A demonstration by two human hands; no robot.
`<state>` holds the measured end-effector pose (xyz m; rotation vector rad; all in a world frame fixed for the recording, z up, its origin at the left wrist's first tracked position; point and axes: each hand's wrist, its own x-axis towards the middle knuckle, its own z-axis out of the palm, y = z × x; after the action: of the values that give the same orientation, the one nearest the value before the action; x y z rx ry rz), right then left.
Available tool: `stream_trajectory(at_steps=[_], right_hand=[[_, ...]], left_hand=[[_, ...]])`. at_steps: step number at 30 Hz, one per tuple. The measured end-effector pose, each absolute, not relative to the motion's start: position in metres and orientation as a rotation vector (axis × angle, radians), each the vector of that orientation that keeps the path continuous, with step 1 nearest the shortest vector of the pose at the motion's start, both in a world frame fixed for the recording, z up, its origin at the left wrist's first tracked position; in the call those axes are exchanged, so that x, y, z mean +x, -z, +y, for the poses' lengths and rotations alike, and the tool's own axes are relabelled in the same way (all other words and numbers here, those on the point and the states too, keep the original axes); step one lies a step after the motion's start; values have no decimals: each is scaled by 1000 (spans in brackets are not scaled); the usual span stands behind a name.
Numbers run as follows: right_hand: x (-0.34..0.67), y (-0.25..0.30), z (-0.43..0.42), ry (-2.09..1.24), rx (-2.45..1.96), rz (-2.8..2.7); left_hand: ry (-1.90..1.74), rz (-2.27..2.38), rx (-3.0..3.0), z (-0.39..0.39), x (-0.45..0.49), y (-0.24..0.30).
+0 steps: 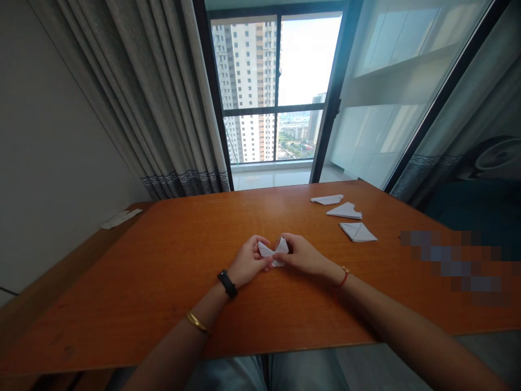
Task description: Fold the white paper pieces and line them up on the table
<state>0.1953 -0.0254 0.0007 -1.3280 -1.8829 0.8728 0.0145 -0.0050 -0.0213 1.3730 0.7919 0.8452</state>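
Note:
A small folded piece of white paper (274, 251) sits between both my hands, just above the middle of the wooden table (171, 260). My left hand (248, 262) pinches its left side with curled fingers. My right hand (303, 254) pinches its right side the same way. Part of the paper is hidden behind my fingers. A black band and a gold bangle are on my left wrist, a red string on my right.
Three folded white paper pieces lie in a row at the table's far right (327, 199) (345, 211) (357, 232). A white paper strip (121, 218) rests on the ledge at the left. Curtains and a window stand behind the table.

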Motion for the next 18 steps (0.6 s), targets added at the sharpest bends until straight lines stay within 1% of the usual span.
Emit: stream_trajectory(at_steps=[5,8,10,14,18], right_hand=[[214,-9,-50,-1026,-1292,-1844],[254,-18,-65,-1075,-1348,-1802],[298,-27,-74,-1094,-1479,-1820],[390,-40,-83,-968,-1864,-1767],[428,-28,-80,-978,-2031,-1793]], left_hand=[[-680,681,1420,-18,20,19],[-680,730,1616,-21,19,18],[-712,807,1796,-21,18,18],[-734,874,2062,-22,18,19],[-719,893,2234,-23,19,18]])
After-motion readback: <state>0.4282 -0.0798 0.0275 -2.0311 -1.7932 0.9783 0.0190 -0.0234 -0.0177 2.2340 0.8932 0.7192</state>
